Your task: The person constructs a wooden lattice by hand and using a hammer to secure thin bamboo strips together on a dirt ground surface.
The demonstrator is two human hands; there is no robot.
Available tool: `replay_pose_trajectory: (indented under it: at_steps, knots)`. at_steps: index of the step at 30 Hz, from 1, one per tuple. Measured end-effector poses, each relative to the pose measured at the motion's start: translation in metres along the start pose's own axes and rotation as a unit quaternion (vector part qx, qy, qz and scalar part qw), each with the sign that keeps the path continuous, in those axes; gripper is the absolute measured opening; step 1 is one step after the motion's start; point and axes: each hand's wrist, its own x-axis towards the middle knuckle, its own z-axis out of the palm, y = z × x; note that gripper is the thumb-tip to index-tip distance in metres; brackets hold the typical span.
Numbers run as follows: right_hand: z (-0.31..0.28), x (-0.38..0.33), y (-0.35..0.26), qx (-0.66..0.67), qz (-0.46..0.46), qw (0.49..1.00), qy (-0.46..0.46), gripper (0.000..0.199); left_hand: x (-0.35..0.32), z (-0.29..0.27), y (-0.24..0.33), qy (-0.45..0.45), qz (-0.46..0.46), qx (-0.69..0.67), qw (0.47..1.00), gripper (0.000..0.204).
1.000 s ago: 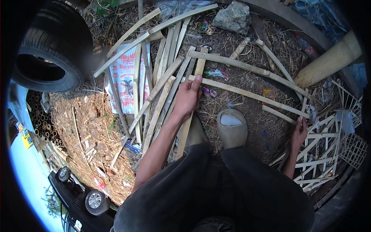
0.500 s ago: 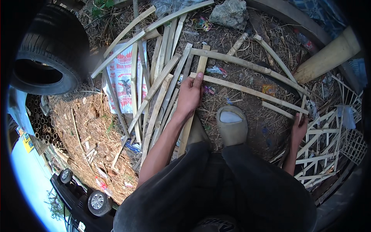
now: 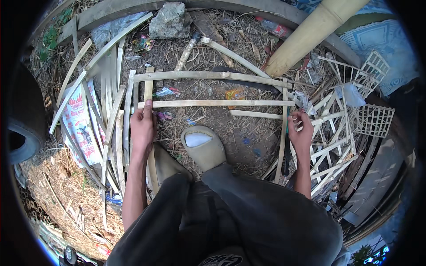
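Here, the left hand (image 3: 143,126) lies flat with its fingers stretched out, pressing on the corner where the left upright slat (image 3: 149,95) meets the middle cross slat (image 3: 213,103). The fingers are not wrapped around anything; they push down on the wood. The right hand (image 3: 301,131) is curled, its fingers closed around the right upright slat (image 3: 283,133) near where the cross slat ends.

The slats make a bamboo frame lying on the ground. A top cross slat (image 3: 208,75) sits above the middle one, and a short slat (image 3: 256,114) lies just under the middle one on the right side. Inside the frame there is bare dirt with dry straw and a few bits of litter. The person's shoe (image 3: 203,146) stands in the lower part of that open space, between the two hands.

Outside the frame it is crowded. On the left, many loose bamboo strips (image 3: 116,133) lie side by side, touching the frame's left edge, over a printed sack (image 3: 80,124). On the right, a pile of small lattice pieces (image 3: 341,119) comes right up beside the right hand. A thick bamboo pole (image 3: 310,35) leans in at the top right, and a grey rock (image 3: 167,20) sits at the top. A black tyre (image 3: 22,133) is well off to the left.
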Motion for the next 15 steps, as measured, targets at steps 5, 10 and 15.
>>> replay_pose_trajectory:
  at_steps: [5, 10, 15]
  knots:
    - [-0.015, 0.003, 0.032, -0.001, 0.233, 0.972, 0.033, 0.037, 0.000, -0.002, 0.004, 0.016, 0.017, 0.012, 1.000, 0.050]
    - [-0.001, -0.024, 0.013, 0.023, 0.362, 0.871, -0.332, 0.079, 0.005, -0.022, -0.010, 0.029, 0.019, 0.019, 0.999, 0.048]
    - [-0.010, -0.050, 0.064, 0.041, 0.363, 0.913, -0.181, 0.074, 0.011, -0.006, -0.009, 0.027, 0.035, 0.096, 0.994, 0.050]
